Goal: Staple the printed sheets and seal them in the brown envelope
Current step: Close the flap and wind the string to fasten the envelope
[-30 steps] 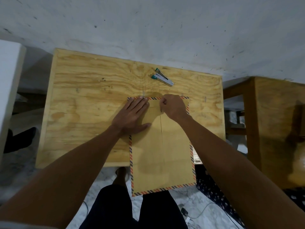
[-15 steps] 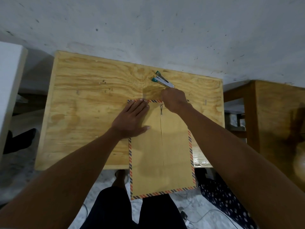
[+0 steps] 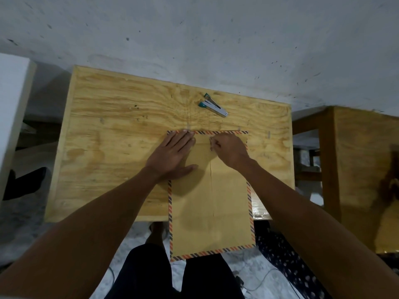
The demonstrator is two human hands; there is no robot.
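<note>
Brown envelope [image 3: 210, 203] flat on plywood table [image 3: 112, 152], lower part overhanging near edge. Left hand [image 3: 172, 156] spread flat, fingers straight, pressing envelope's upper left corner. Right hand [image 3: 230, 149] just beside it, on upper right part, fingers curled, pinching at small round clasp [image 3: 210, 138] near flap centre. Stapler [image 3: 213, 105] beyond both hands, apart from envelope. Printed sheets not visible.
</note>
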